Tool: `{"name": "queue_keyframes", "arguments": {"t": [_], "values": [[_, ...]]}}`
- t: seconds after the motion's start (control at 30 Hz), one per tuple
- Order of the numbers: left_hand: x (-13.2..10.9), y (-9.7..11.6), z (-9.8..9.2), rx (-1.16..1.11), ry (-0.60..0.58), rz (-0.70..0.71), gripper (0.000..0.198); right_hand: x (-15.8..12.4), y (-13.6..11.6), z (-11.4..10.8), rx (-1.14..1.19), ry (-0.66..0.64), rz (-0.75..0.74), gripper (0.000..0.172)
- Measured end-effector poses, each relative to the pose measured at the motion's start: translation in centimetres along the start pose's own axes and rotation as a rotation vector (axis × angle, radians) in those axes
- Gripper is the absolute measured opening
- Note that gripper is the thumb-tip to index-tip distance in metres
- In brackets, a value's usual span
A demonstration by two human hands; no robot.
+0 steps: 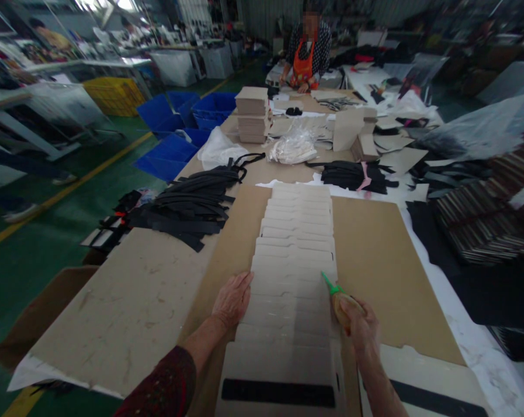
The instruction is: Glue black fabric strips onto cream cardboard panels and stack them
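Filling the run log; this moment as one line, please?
left hand: at left edge of cards | right hand: holds bottle | green nozzle: over cards

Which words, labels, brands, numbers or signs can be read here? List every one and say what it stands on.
No readable text anywhere in the picture.
Squeeze bottle in the right hand: no lettering seen on the part that shows.
Overlapping pale boards beside the left hand: no lettering seen.
Orange apron on the person across the table: any print is too small and blurred to read.
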State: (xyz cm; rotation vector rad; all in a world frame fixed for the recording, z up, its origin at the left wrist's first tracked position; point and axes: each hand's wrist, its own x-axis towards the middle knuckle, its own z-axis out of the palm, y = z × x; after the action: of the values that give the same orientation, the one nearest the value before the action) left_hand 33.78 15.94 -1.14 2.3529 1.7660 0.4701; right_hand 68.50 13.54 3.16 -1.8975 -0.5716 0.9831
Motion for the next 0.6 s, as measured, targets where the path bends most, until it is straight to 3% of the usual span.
{"name": "queue_keyframes", "arguments": {"t": [0.27, 0.6], "values": [[0.0, 0.1, -0.1, -0.010, -0.007, -0.005, 0.045, -1.2, -0.5, 1.6, -0.099, -0.042, 0.114, 0.065], [-0.1, 0.2, -0.2, -0.011, -0.009, -0.013, 0.045, -1.8, -1.2, 3.6, -0.137, -0.134, 0.107, 0.067]]}}
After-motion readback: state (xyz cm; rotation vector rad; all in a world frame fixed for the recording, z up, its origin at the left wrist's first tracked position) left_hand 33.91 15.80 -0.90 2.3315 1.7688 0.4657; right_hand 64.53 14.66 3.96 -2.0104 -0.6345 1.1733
